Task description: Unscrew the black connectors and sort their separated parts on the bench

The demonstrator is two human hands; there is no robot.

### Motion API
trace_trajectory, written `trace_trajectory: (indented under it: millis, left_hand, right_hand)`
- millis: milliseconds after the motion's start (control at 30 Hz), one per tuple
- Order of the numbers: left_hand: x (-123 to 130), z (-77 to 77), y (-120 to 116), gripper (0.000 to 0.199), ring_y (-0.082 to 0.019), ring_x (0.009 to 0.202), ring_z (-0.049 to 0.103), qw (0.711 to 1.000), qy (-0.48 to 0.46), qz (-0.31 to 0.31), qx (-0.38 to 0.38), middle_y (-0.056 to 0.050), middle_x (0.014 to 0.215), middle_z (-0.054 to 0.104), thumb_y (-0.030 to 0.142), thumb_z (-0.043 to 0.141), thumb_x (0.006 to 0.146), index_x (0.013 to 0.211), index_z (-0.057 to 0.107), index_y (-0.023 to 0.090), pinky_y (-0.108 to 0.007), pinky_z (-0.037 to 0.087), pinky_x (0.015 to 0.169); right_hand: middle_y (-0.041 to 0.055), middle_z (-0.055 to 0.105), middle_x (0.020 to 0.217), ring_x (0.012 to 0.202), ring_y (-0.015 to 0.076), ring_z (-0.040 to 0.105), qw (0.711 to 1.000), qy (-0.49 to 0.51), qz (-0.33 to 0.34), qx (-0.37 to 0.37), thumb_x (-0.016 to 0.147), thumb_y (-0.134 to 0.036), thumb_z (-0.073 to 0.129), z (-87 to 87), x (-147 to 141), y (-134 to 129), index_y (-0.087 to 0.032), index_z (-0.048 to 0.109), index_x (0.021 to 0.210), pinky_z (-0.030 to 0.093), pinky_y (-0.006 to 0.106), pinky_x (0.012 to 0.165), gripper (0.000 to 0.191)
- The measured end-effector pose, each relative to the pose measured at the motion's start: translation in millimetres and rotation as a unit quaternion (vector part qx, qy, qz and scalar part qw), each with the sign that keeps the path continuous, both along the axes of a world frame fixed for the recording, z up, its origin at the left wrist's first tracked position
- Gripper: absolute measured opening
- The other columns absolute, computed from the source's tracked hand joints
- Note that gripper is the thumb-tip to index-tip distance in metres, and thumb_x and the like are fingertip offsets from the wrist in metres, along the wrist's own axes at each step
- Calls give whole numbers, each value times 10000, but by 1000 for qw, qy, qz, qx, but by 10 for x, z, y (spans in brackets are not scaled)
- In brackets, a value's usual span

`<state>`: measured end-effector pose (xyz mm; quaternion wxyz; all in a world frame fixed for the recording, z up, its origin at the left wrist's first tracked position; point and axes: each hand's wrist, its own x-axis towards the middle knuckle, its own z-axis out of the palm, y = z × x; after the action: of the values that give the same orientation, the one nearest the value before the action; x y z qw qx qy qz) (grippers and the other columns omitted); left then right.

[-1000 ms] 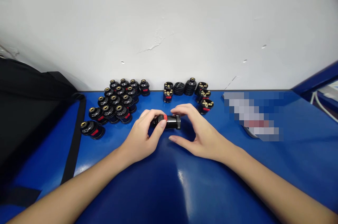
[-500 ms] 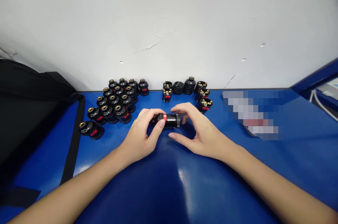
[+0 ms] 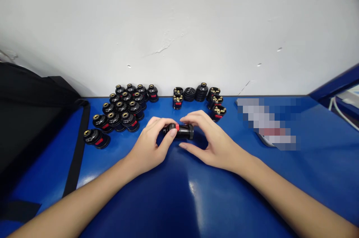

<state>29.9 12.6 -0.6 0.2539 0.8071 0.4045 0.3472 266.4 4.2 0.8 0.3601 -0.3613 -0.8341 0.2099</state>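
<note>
My left hand (image 3: pixel 151 144) is closed around a black lamp socket (image 3: pixel 183 132) with a red switch, thumb in front and fingers behind. The socket lies on its side just above the blue table, its ringed end pointing right. My right hand (image 3: pixel 209 139) curves around that end, thumb and fingers spread apart, gripping nothing. Finished-looking lamp sockets (image 3: pixel 122 108) with brass-lined tops stand grouped at the left. Behind my hands are socket bodies with bare brass contacts (image 3: pixel 177 101), a threaded black ring (image 3: pixel 189 94) and a ribbed black cap (image 3: pixel 201 92).
More socket bodies (image 3: pixel 218 113) with red switches stand behind my right hand. A blurred-out flat object (image 3: pixel 265 124) lies on the right of the blue table (image 3: pixel 157 200). A black bag (image 3: pixel 33 118) with a strap rests at the left, and a white wall (image 3: pixel 179 25) rises behind.
The lamp socket in my left hand has shifted slightly right and turned a little. My right hand stays apart around its end, almost unmoved.
</note>
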Motion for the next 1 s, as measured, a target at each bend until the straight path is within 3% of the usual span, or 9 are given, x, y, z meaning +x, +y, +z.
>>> trace_trajectory:
  millis: [100,200,367,500,600,700,867,1000]
  left_hand:
    - [-10,-19,8,259,-233,1194,620,999,-6,-22,26,-71,1264,711,307,536,1085,1326,601,239,-399,500,1056]
    - [-8,-25,16,263,-232,1208,609,1000,-2,-10,25,-71,1272,703,287,535,1082,1333,598,237,-401,489,1069]
    - [6,-6,10,277,-222,1013,660,998,0,50,-28,-58,1019,720,349,433,1119,1115,674,214,-377,534,924]
    - [-2,-6,1,206,-229,1098,642,1000,0,11,11,-60,1142,724,335,516,1092,1216,643,231,-383,525,983]
    - [-9,-10,-5,267,-236,1197,603,999,2,-24,37,-73,1275,696,303,531,1086,1340,583,239,-399,489,1062]
    - [-3,-7,-13,256,-234,1198,585,999,11,-15,36,-72,1254,686,297,498,1099,1334,577,232,-394,473,1061]
    - [11,4,-18,325,-214,948,610,999,21,44,-7,-45,969,669,335,339,1143,1096,634,210,-370,492,896]
    - [-1,9,-13,244,-215,1057,606,1000,13,15,4,-50,1093,685,327,404,1134,1195,614,220,-359,487,959]
  right_hand:
    - [109,709,1178,1026,264,717,997,0,-51,-60,1073,-393,579,49,3,4,-241,546,1349,624,455,905,317]
    - [71,747,1062,925,232,738,995,2,-45,-89,1100,-360,524,57,20,28,-238,597,1270,631,426,870,221]
    - [118,657,1264,1159,275,686,1000,9,13,0,1025,-264,652,-11,31,46,-267,563,1347,609,481,1018,334]
    - [149,606,1372,1256,311,641,1000,6,-5,15,992,-350,720,5,14,21,-266,509,1426,594,514,1050,489]
    - [120,701,1228,1065,271,715,998,-4,-56,-36,1067,-390,595,56,6,6,-246,539,1385,628,462,929,354]
    - [69,734,1049,909,224,726,997,-12,-51,-59,1101,-343,530,73,2,6,-239,590,1289,626,411,857,223]
    - [110,650,1231,1103,254,687,1000,1,11,23,1048,-268,637,19,-10,2,-262,556,1339,611,448,983,303]
    - [137,620,1341,1233,293,660,1000,0,0,29,1012,-331,698,32,-15,-14,-261,524,1401,587,489,1060,432]
